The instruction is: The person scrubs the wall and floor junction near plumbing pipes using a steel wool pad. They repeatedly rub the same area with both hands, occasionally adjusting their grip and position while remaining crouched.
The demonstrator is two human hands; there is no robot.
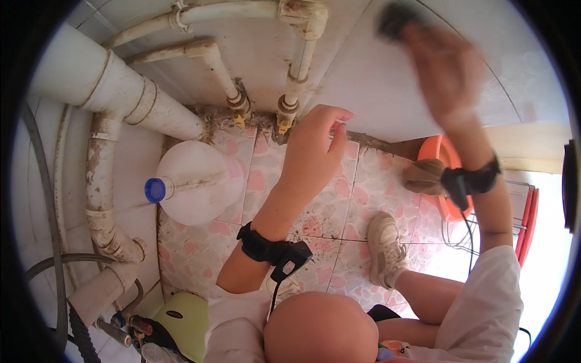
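Observation:
My right hand (445,75) is raised against the pale tiled wall (375,78) at the upper right, smeared by motion. Its fingers are closed round a dark, rounded scrubbing pad or brush (399,22), too blurred to name surely. Lower down, my left hand (316,145) hovers near the foot of the wall, beside the pipe with a yellow fitting (284,124). Its fingers are loosely curled, with a gap to the thumb and nothing seen in them. Black straps with small devices sit on both wrists.
A large translucent plastic jug (203,187) with a blue cap stands at left, under thick stained pipes (115,85). At right are an orange basin (448,209), a brownish bundle (423,176) and a wire rack (515,212). Dirt specks mark the pink-patterned floor (257,181). A yellow-green container (184,320) sits at lower left.

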